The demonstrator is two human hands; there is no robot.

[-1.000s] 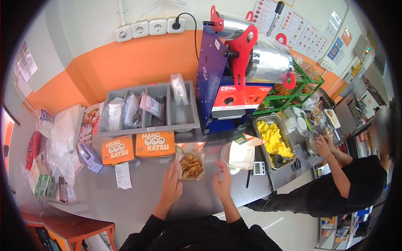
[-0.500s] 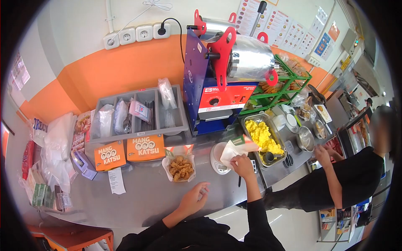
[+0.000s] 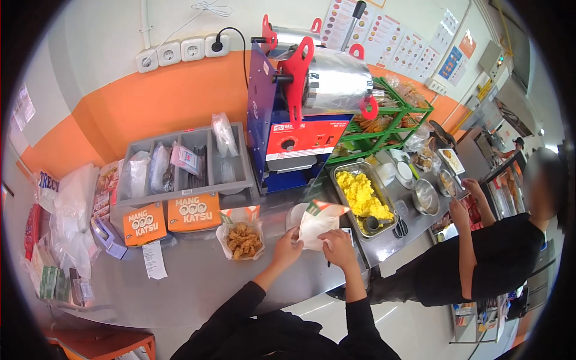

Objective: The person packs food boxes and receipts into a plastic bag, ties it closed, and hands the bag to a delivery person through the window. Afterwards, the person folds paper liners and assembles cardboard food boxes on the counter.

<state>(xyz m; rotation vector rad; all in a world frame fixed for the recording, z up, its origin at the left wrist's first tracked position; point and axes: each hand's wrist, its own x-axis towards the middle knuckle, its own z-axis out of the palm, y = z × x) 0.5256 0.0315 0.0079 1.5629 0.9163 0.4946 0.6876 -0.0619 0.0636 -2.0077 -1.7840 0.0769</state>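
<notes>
A white paper food wrapper (image 3: 316, 230) with a green and orange printed edge is upright between my two hands, above the counter. My right hand (image 3: 340, 247) pinches its lower right side. At its left edge, my left hand (image 3: 288, 249) has its thumb and fingers closed on the paper. Behind the wrapper, a round white kitchen scale (image 3: 294, 215) is partly hidden. To the left of my left hand, a paper-lined open container holds fried chicken pieces (image 3: 244, 241).
A steel tray of yellow scrambled egg (image 3: 360, 193) with a ladle (image 3: 371, 224) stands right of my hands. Scissors (image 3: 400, 228) lie beside it. A cup sealer (image 3: 306, 141), grey divided bin (image 3: 198, 191) and orange boxes (image 3: 144, 225) line the back. A co-worker (image 3: 498, 258) stands at right.
My left hand has risen from the counter's front to the wrapper's left edge. My right hand has brought the wrapper lower and turned it more upright. The co-worker's hands have risen.
</notes>
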